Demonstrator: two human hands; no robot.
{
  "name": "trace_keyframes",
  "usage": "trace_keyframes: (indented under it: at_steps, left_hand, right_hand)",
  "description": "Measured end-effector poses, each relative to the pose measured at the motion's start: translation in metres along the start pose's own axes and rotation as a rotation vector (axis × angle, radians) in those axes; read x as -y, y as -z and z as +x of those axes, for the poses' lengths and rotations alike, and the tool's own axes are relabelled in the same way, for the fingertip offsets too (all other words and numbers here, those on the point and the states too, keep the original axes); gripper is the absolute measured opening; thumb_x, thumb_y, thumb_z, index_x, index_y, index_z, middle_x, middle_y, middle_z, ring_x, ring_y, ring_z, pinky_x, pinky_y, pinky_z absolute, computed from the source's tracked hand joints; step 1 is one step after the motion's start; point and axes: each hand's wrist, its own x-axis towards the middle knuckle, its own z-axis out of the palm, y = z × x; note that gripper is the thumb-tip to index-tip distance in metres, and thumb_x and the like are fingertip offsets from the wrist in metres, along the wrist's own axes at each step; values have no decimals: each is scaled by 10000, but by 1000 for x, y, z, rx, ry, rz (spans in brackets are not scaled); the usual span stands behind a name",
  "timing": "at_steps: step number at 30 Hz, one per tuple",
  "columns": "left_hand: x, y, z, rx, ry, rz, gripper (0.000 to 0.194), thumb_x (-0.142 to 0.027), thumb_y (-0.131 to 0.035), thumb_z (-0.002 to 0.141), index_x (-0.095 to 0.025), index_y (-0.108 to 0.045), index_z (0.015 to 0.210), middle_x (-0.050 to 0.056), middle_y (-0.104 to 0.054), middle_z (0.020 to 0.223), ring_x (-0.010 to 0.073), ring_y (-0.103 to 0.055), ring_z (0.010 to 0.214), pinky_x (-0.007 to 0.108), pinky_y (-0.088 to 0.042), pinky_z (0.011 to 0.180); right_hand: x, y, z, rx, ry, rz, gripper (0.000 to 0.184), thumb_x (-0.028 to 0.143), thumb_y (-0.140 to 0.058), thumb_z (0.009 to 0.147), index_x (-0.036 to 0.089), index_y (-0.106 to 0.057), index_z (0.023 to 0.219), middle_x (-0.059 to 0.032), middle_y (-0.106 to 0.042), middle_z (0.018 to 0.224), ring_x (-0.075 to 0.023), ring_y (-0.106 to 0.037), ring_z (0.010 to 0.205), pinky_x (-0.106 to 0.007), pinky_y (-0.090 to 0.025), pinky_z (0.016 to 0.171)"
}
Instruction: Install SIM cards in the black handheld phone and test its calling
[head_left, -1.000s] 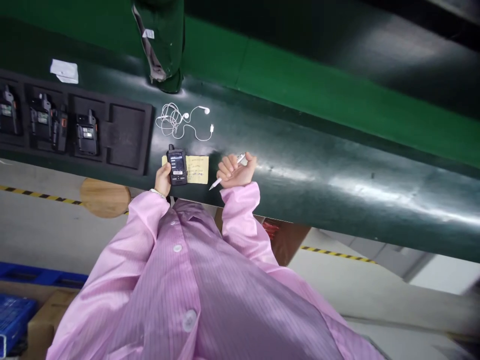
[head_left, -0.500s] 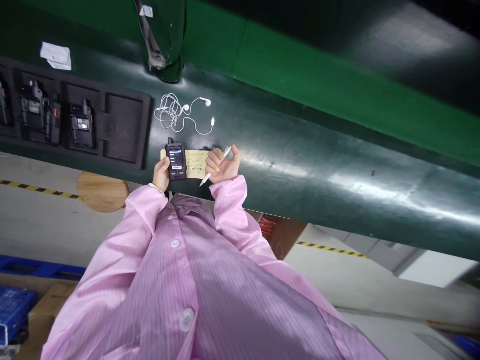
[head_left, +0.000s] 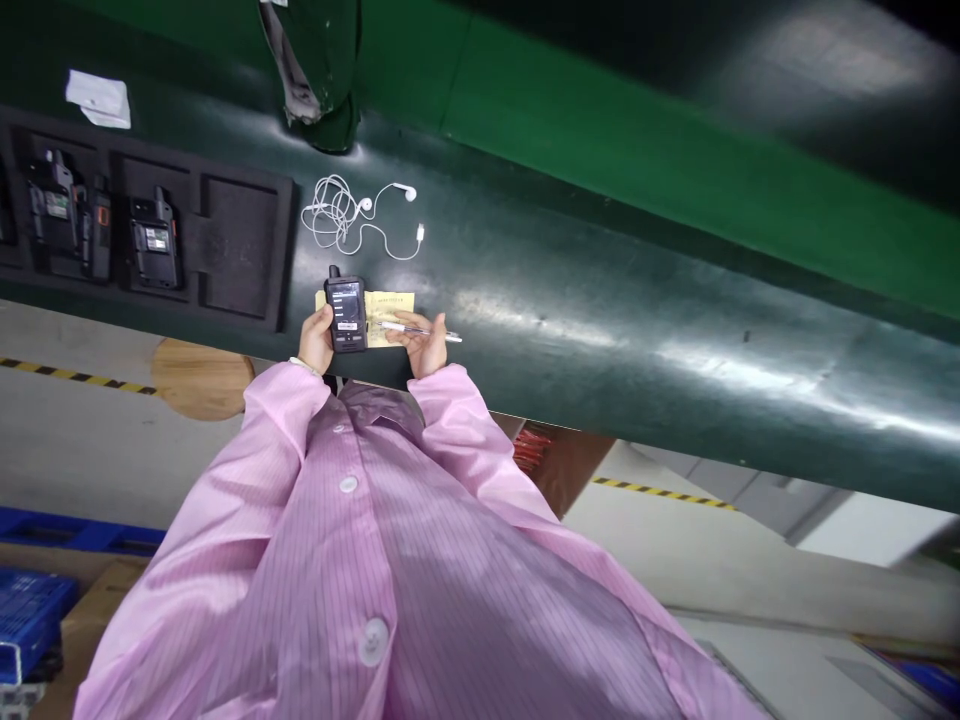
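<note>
My left hand (head_left: 316, 340) grips a black two-way radio (head_left: 347, 315) by its left side, with the lit screen facing up and the stubby antenna pointing away from me. Under and beside the radio lies a yellow paper note (head_left: 391, 303) with writing on it. Over the note's right part, my right hand (head_left: 424, 345) holds a white pen (head_left: 420, 330) between its fingers, the pen lying nearly level and its left end near the radio. Beyond the radio, white wired earphones (head_left: 334, 212) lie loosely coiled on the green bench.
To the left sits a black foam tray (head_left: 289, 255) holding several radios (head_left: 156, 240). Folded white paper (head_left: 99, 98) lies behind it. A dark green fabric piece (head_left: 330, 80) hangs at the back of the bench (head_left: 600, 330). A round wooden stool (head_left: 202, 380) stands below the front edge.
My right hand has turned and moved left toward the radio, swinging the pen from a steep slant to nearly level. My left hand still holds the radio; the view has shifted slightly.
</note>
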Motion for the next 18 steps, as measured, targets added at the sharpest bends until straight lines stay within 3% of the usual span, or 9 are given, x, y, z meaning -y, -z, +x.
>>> trace_keyframes:
  at_steps: [3, 6, 9, 14, 18]
  left_hand:
    - [-4, -4, -3, -2, -12, 18, 436, -564, -897, 694, -163, -756, 786, 82, -787, 737, 350, -784, 1002, 437, -624, 890]
    - [-4, -5, -6, -4, -34, 31, 441, -575, -905, 679, -170, -753, 767, 61, -780, 730, 329, -789, 931, 415, -625, 844]
    - [1, -2, -8, -9, -40, 23, 437, -572, -902, 696, -169, -743, 757, 48, -752, 714, 313, -780, 911, 378, -616, 786]
    - [12, 3, -9, -42, -7, -9, 359, -491, -873, 777, -158, -741, 749, 26, -681, 691, 271, -760, 881, 305, -580, 703]
    - [13, 0, -11, -23, -37, -26, 316, -410, -824, 846, -131, -735, 728, 21, -644, 670, 242, -751, 888, 247, -536, 658]
  right_hand:
    - [-3, -4, -3, -31, 118, -93, 710, 905, -567, 734, 221, -705, 866, -41, -714, 716, -213, -714, 737, -403, -612, 794]
    - [-5, -6, -10, -55, 239, -208, 479, 686, -810, 700, 241, -643, 761, 22, -651, 648, -155, -637, 628, -337, -584, 729]
    - [-11, -1, -18, -52, 326, -335, 360, 605, -724, 844, 258, -640, 790, 36, -608, 632, -142, -606, 598, -314, -557, 688]
    - [-20, 12, -25, 7, 440, -583, 362, 607, -564, 945, 288, -702, 1045, -62, -721, 1021, -237, -719, 901, -429, -588, 859]
    - [-21, 15, -25, 47, 554, -733, 263, 510, -611, 931, 255, -672, 902, -62, -671, 869, -248, -669, 860, -463, -564, 854]
